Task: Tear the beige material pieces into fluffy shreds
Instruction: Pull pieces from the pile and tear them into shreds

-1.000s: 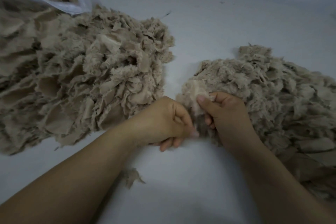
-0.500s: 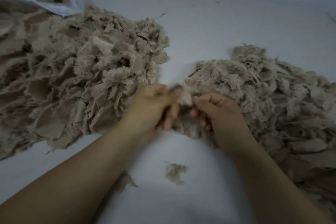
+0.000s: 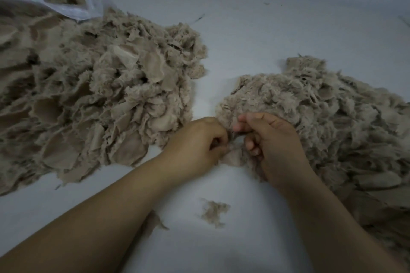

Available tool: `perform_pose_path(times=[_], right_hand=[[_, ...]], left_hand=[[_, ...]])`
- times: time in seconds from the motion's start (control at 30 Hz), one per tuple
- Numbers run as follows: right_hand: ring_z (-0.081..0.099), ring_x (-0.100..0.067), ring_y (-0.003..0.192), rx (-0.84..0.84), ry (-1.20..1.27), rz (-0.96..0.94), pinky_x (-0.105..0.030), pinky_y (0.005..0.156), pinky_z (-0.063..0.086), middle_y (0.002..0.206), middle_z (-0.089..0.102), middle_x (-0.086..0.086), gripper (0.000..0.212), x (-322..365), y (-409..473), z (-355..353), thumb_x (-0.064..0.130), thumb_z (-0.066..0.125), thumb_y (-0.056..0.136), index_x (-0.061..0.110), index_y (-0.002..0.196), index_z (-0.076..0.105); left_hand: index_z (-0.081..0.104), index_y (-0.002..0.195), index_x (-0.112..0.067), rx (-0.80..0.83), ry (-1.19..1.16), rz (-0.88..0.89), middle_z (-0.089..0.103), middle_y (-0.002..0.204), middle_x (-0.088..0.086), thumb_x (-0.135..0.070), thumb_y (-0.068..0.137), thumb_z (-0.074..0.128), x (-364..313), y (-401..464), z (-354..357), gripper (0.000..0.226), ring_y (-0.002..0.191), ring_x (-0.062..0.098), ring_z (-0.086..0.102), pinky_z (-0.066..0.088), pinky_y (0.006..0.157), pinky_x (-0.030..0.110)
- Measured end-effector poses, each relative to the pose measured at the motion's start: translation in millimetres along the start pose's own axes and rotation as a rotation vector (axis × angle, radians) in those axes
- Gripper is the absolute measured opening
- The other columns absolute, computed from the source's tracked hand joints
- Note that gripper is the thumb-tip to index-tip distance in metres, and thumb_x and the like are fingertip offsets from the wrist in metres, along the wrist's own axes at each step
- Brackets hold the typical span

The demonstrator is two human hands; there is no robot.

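Left hand [image 3: 195,144] and right hand [image 3: 273,146] pinch one beige material piece [image 3: 233,155] at 6 o'clock of the shredded pile [image 3: 310,113]; seemingly light, soft; close-set grips at the edge should tear best.

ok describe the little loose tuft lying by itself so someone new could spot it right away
Start from the two big beige material heaps, left heap and right heap, on the pale grey surface. Come down below the left hand and right hand. Between the forearms lies a small wispy beige tuft, alone, touching neither heap.
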State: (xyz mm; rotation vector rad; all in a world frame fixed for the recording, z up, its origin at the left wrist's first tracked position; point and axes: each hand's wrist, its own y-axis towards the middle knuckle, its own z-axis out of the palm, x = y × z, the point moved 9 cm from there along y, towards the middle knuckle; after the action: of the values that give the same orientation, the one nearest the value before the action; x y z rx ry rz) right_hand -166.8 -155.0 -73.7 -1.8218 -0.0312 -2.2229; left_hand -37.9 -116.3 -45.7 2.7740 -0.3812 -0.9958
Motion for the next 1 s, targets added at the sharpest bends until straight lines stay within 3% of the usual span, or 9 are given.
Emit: perform_pose_path(times=[0.13, 0.2, 0.27, 0.43, 0.53, 0.63, 0.83, 0.9, 1.0], right_hand=[[0.044, -0.012, 0.043, 0.001, -0.105, 0.020, -0.018, 0.037, 0.033, 0.074, 0.065, -0.025, 0.015, -4.4, 1.8, -2.6, 0.022, 0.067, 0.093, 0.013, 0.085, 0.076], [0.045, -0.009, 0.043, 0.058, -0.155, -0.023, -0.017, 0.039, 0.035, 0.066, 0.063, -0.019, 0.017, -0.5, -0.1, 2.1, 0.030, 0.072, 0.082, 0.014, 0.084, 0.076], [0.044, -0.005, 0.041, 0.108, -0.177, -0.055, -0.015, 0.039, 0.035, 0.056, 0.060, -0.004, 0.020, 4.3, -2.7, 8.2, 0.036, 0.075, 0.078, 0.016, 0.077, 0.076], [0.050, -0.006, 0.043, 0.085, -0.139, -0.035, -0.017, 0.038, 0.037, 0.071, 0.073, 0.000, 0.037, 9.9, -6.7, 11.9, 0.063, 0.068, 0.074, 0.028, 0.072, 0.078], [0.047, -0.004, 0.038, 0.075, -0.253, -0.061, -0.015, 0.038, 0.038, 0.050, 0.061, 0.002, 0.027, 12.1, -9.3, 13.7, 0.044, 0.077, 0.080, 0.024, 0.063, 0.072], [0.042, -0.008, 0.035, 0.014, -0.280, -0.015, -0.018, 0.037, 0.037, 0.046, 0.057, -0.001, 0.035, 5.0, -6.2, 5.8, 0.016, 0.068, 0.093, 0.023, 0.059, 0.070], [0.041, -0.008, 0.035, 0.033, -0.208, 0.030, -0.017, 0.036, 0.035, 0.046, 0.056, -0.002, 0.033, 1.5, -5.2, 7.2, 0.017, 0.064, 0.095, 0.023, 0.064, 0.075], [0.040, -0.009, 0.036, 0.029, -0.187, 0.040, -0.017, 0.037, 0.033, 0.048, 0.056, -0.003, 0.031, -0.4, -4.7, 5.1, 0.020, 0.065, 0.095, 0.020, 0.065, 0.074], [0.039, -0.011, 0.036, 0.018, -0.171, 0.050, -0.018, 0.037, 0.031, 0.049, 0.056, -0.002, 0.033, -2.4, -3.8, 1.6, 0.023, 0.064, 0.097, 0.021, 0.064, 0.069]], left_hand=[[0.052, 0.077, -0.015, -0.177, -0.652, -0.262, 0.050, 0.054, -0.010, -0.003, 0.095, 0.057, 23.8, 0.7, -7.2, 0.022, 0.044, 0.005, 0.042, 0.034, 0.043, 0.019], [0.054, 0.080, -0.011, -0.150, -0.772, -0.329, 0.052, 0.053, -0.001, -0.006, 0.098, 0.054, 24.9, -0.1, -0.3, 0.019, 0.039, 0.010, 0.039, 0.030, 0.038, 0.018], [0.057, 0.085, -0.005, -0.143, -0.816, -0.343, 0.054, 0.056, 0.009, -0.011, 0.098, 0.055, 23.8, -1.2, 4.6, 0.014, 0.038, 0.013, 0.041, 0.031, 0.038, 0.018], [0.057, 0.082, -0.011, -0.184, -0.827, -0.372, 0.058, 0.052, 0.023, -0.016, 0.099, 0.056, 31.0, -1.9, 7.3, 0.018, 0.032, 0.021, 0.045, 0.034, 0.034, 0.020], [0.055, 0.080, -0.009, -0.169, -0.792, -0.349, 0.056, 0.044, 0.014, -0.018, 0.099, 0.055, 26.4, -3.2, 9.1, 0.021, 0.027, 0.015, 0.044, 0.033, 0.032, 0.017], [0.057, 0.077, -0.010, -0.178, -0.787, -0.370, 0.054, 0.044, 0.013, -0.019, 0.102, 0.050, 27.6, -4.9, 9.5, 0.027, 0.028, 0.016, 0.046, 0.034, 0.032, 0.019], [0.057, 0.079, -0.010, -0.161, -0.826, -0.359, 0.057, 0.047, 0.008, -0.033, 0.097, 0.058, 24.1, -3.7, 7.5, 0.029, 0.030, 0.015, 0.047, 0.032, 0.032, 0.018], [0.056, 0.079, -0.013, -0.124, -0.818, -0.373, 0.059, 0.047, 0.004, -0.028, 0.092, 0.066, 23.2, -2.9, 10.6, 0.022, 0.029, 0.014, 0.047, 0.031, 0.032, 0.017], [0.056, 0.073, -0.013, -0.132, -0.873, -0.434, 0.058, 0.046, 0.007, -0.022, 0.098, 0.057, 29.3, -4.2, 11.7, 0.026, 0.029, 0.016, 0.045, 0.030, 0.031, 0.018]])
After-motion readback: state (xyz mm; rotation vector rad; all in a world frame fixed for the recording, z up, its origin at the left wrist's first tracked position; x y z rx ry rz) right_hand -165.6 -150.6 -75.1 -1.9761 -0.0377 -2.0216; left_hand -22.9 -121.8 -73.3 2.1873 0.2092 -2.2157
